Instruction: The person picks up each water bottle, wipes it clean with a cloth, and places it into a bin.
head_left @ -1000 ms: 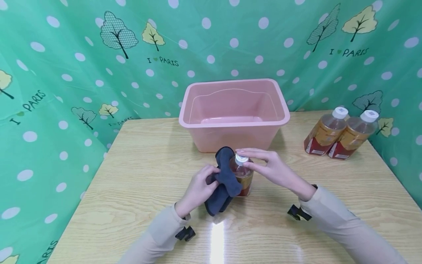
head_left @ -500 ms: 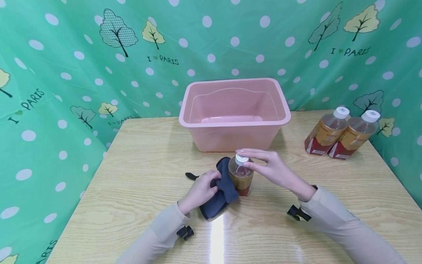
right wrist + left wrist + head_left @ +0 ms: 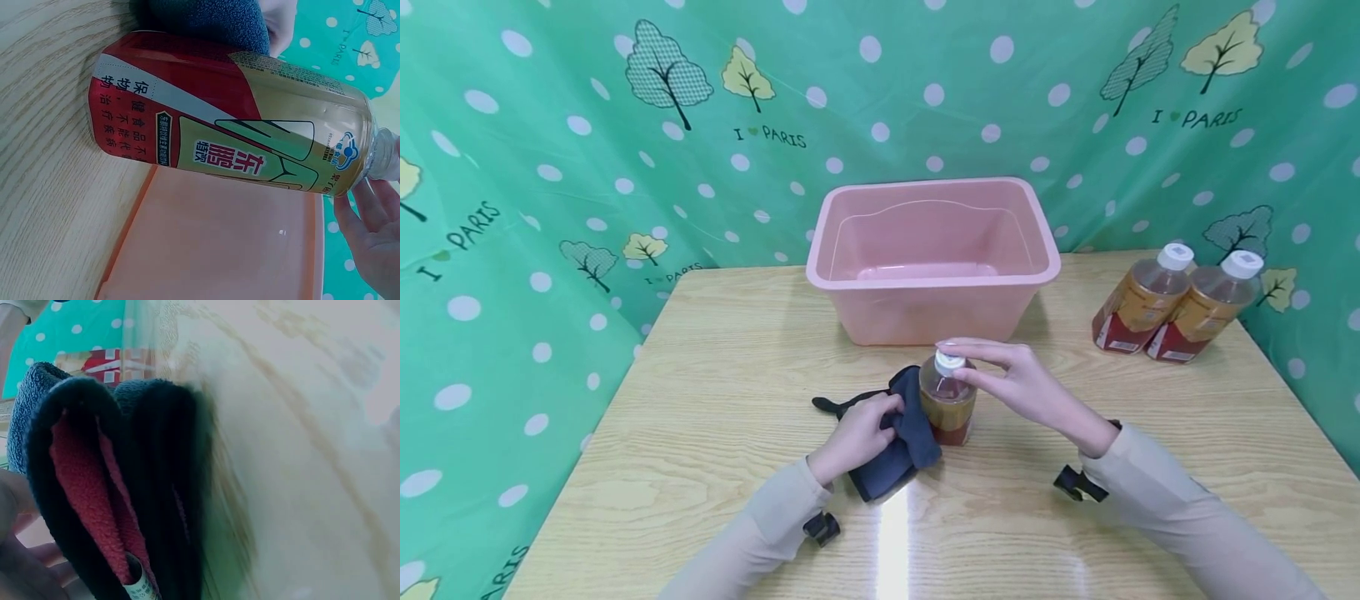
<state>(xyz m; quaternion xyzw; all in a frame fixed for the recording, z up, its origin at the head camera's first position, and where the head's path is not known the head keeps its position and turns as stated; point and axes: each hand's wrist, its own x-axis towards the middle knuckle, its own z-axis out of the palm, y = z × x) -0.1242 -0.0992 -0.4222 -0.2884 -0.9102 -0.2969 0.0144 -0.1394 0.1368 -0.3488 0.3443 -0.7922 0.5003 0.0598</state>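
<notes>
In the head view my left hand [image 3: 859,437] grips a folded dark blue cloth [image 3: 917,429] against the left side of a drink bottle [image 3: 947,408]. A black strap [image 3: 826,405] sticks out of the cloth to the left. The left wrist view shows the cloth's red fleecy inside [image 3: 81,487] and a small printed tag [image 3: 142,586]. My right hand [image 3: 1022,383] pinches the bottle's white cap [image 3: 950,363] between thumb and fingers. The bottle stands upright on the table; its red and gold label [image 3: 231,150] faces the right wrist camera.
A pink plastic tub [image 3: 925,312] stands right behind the bottle. Two similar bottles [image 3: 1142,304] stand side by side at the table's back right. A green dotted curtain [image 3: 880,100] hangs behind the wooden table [image 3: 700,375].
The left hand has brought the cloth lower along the bottle's left side, uncovering more of the bottle. The black strap has come into view. The right hand keeps its place on the cap.
</notes>
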